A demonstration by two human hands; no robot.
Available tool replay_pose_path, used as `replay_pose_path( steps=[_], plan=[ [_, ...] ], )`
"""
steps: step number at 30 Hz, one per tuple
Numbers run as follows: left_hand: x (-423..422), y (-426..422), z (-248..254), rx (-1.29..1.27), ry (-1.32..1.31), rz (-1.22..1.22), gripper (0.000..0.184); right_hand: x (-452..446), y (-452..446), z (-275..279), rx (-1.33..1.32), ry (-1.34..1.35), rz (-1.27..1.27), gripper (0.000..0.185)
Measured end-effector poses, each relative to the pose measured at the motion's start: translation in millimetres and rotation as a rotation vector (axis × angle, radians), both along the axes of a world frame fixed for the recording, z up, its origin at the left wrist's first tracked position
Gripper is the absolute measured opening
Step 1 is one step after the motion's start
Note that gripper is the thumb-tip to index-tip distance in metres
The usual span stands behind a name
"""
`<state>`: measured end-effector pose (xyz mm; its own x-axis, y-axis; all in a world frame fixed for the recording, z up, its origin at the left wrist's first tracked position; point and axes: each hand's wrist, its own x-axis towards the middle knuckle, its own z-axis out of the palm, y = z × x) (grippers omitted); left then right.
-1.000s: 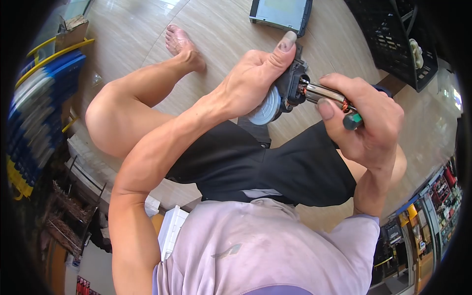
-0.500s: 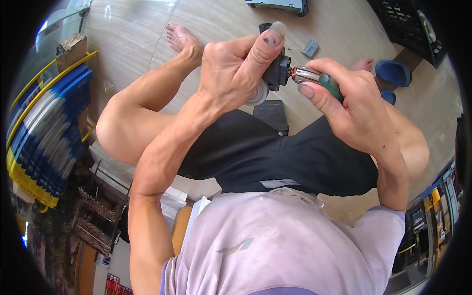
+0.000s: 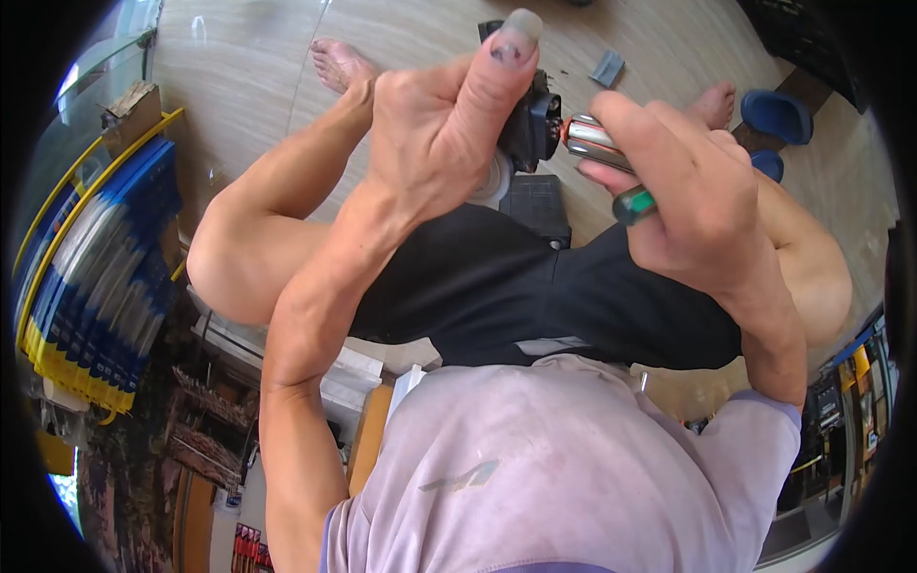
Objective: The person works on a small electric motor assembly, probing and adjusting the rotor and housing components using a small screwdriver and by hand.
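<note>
Thumb up, my left hand point(image 3: 430, 134) is wrapped round a black tool housing point(image 3: 531, 119), much of it hidden behind the fingers. Under the housing shows part of a pale round disc point(image 3: 496, 180). My right hand point(image 3: 693, 181) grips a silver motor armature point(image 3: 594, 141) with reddish stripes and copper-coloured windings, its end close to the housing's side; whether they touch I cannot tell. A dark green rounded piece point(image 3: 634, 204), perhaps a handle, pokes out below the right fingers.
On the floor lie a black box point(image 3: 537, 205) between my legs, a small grey block point(image 3: 607, 68) and blue slippers point(image 3: 778, 116). A yellow-framed rack of blue packets point(image 3: 100, 258) stands at left. A black crate point(image 3: 807, 48) is at upper right.
My right hand has rolled over, and the green piece has swung from beside the armature to below it. The left hand and housing sit slightly higher and further left in view.
</note>
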<state>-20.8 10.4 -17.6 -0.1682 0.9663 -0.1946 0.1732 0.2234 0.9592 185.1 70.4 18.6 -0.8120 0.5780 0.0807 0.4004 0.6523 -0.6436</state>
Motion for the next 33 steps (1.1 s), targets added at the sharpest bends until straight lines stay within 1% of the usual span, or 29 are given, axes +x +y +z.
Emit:
replay_pose_path(
  steps=[3, 5, 7, 8, 10, 13, 16, 18, 19, 22, 25, 29, 33],
  plan=[
    [-4.9, -0.6, -1.4, -0.064, -0.005, -0.059, 0.06, 0.6, 0.7, -5.9, 0.157, 0.007, 0.063, 0.037],
    [-9.2, 1.6, -4.5, -0.113, -0.02, -0.078, 0.061, 0.6, 3.7, -9.1, 0.201, -0.003, 0.098, 0.038],
    [-11.9, 2.4, -3.2, -0.203, -0.064, -0.068, 0.062, 0.4, 4.8, -5.8, 0.187, -0.026, 0.12, 0.038],
    [-11.6, 3.0, -3.6, -0.164, -0.043, -0.072, 0.062, 0.5, 5.4, -3.7, 0.181, -0.032, 0.128, 0.038],
    [-10.3, -0.5, -6.6, -0.098, -0.006, -0.078, 0.062, 1.2, 3.8, -0.9, 0.146, -0.029, 0.128, 0.036],
    [-9.8, -0.3, 2.3, -0.161, -0.048, -0.067, 0.062, 0.6, 0.3, -1.0, 0.06, -0.002, 0.097, 0.033],
    [-11.8, -1.6, 0.6, -0.157, -0.032, -0.093, 0.062, -0.5, -4.2, 0.3, -0.043, 0.039, 0.051, 0.031],
    [-9.8, -3.1, -3.1, -0.087, -0.024, -0.079, 0.061, -1.8, -6.4, 0.5, -0.082, 0.059, 0.022, 0.03],
    [-8.8, -3.5, -4.4, -0.057, -0.021, -0.075, 0.061, -1.4, -7.7, 1.0, -0.093, 0.058, 0.014, 0.029],
    [-10.5, -1.0, 1.1, -0.095, 0.059, -0.103, 0.058, 1.1, -10.8, 2.2, -0.109, 0.034, 0.009, 0.027],
    [-7.6, 0.5, 1.2, -0.068, 0.096, -0.112, 0.057, 3.1, -12.3, 0.9, -0.156, -0.001, 0.012, 0.027],
    [-4.6, 0.9, -3.0, -0.079, 0.082, -0.115, 0.056, 5.4, -13.4, -5.9, -0.246, 0.019, -0.004, 0.028],
    [-1.7, 2.3, -0.1, -0.06, 0.063, -0.104, 0.056, 5.1, -17.1, -3.2, -0.221, -0.001, -0.018, 0.029]
  ],
)
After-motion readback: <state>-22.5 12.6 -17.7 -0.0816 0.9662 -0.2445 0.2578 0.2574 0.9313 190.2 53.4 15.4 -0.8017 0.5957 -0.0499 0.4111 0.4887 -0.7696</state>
